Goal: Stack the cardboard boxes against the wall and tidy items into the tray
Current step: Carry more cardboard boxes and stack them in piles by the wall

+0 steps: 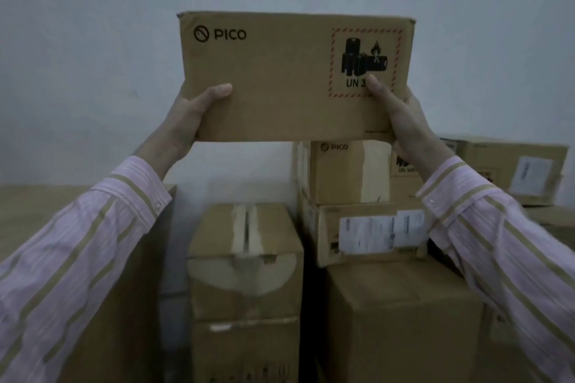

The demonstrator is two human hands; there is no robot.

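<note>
Facing a pale wall [93, 40] with cardboard boxes [404, 314] piled at its foot. Holding a flat PICO box [280, 78] up in the air in front of that wall, above the pile. Clasping its lower left corner with the left grip [189, 115], thumb lying across the front face. Clasping its lower right corner with the right grip [401, 115], thumb covering part of the battery warning label [364, 62]. Looking past it at a smaller PICO box [342, 171] sitting on a labelled carton [367, 233], beside a taped carton [245, 236]. Wearing pink striped sleeves [77, 258] on both arms
</note>
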